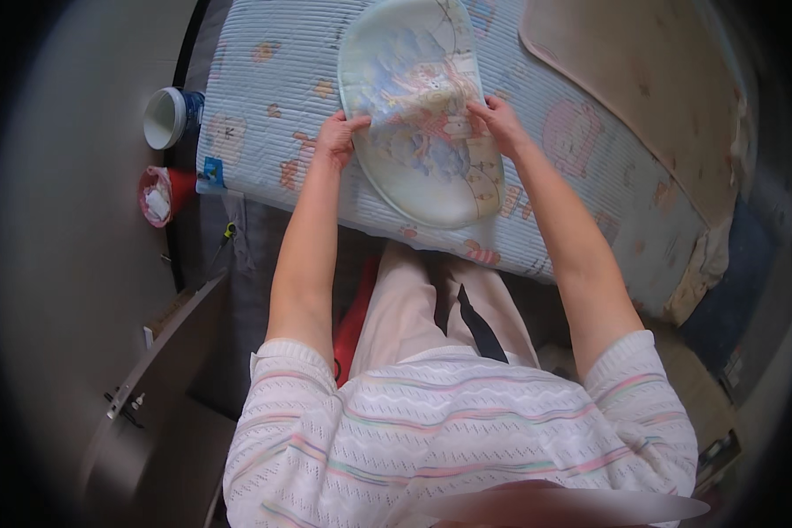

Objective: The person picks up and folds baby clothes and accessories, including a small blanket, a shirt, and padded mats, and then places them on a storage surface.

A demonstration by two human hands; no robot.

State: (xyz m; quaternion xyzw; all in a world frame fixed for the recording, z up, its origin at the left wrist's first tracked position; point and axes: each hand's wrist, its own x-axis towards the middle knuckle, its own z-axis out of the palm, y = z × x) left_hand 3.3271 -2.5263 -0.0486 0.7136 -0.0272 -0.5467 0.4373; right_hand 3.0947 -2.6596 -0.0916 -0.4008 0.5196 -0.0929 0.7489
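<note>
A rounded fabric pad [429,185] with a pale green bound edge and a printed cartoon scene lies over the front of a bed. My left hand [336,138] pinches its left edge, thumb on top. On the opposite edge, my right hand [500,125] grips it in the same way. The pad has a bend across its middle, between the two hands. Under it spreads a light blue quilted mat [264,125] with ribbed lines and cartoon animals. The fingers beneath the pad are mostly hidden.
A beige mat [620,79] covers the bed's far right. Left of the bed stand a white bucket [164,119] and a red bin [152,208] with a liner. A tool with a yellow-green handle [230,230] and a dark panel [152,369] are at lower left.
</note>
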